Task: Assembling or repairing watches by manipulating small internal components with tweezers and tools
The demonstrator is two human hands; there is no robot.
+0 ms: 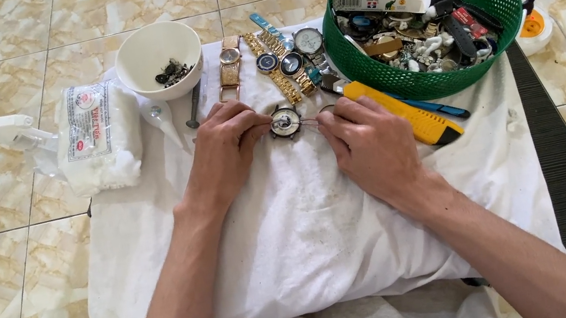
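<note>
Two bare forearms are reaching up from the bottom of the frame across a white cloth (296, 234) that is covering a low stand on the tiled floor (20, 252). At the centre of the frame the left hand (224, 154) is pinching the left edge of a strapless watch case (285, 122), fingers closed on it and pressing it to the cloth. The right hand (367, 142) is lying just right of the case, its fingertips drawn together on a thin tool whose tip is meeting the case's right side (too fine to tell what kind). Just beyond the right hand a yellow knife (407, 114) is lying aslant, beside a blue pen (445, 109). Farther up, a row of watches (278, 66), gold and silver, is lying on the cloth. Left of them a white bowl (158, 57) is holding small dark parts, and a white packet (96, 134) is lying at the cloth's left edge. At the upper right a green basket (498, 12) is holding straps, parts and a small box, with a power strip (535, 29) beside it on the floor.
</note>
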